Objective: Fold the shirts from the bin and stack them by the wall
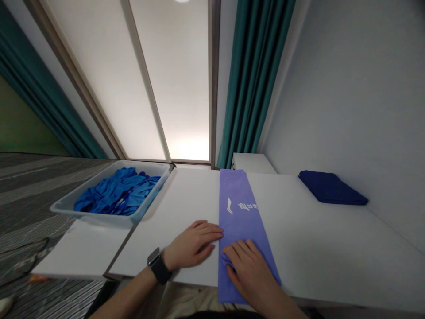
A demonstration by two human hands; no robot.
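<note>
A purple garment (244, 228), folded into a long narrow strip, lies lengthwise across the white table, with a white logo and white characters on its upper part. Its near end hangs slightly over the front edge. My left hand (195, 243), with a dark watch on the wrist, lies flat to the left of the strip, fingertips touching its left edge. On the near half of the cloth is my right hand (247, 270), fingers curled and thumb drawn in, pinching a small bunched bit of the purple fabric near the left edge.
A clear plastic bin (146, 221) with crumpled blue clothes (121, 190) stands at the left, over a table seam. At the right, by the wall, lies a folded navy cloth (332, 188). A white cabinet (254, 163) stands behind the table (318, 248); green curtains (257, 79) hang beyond.
</note>
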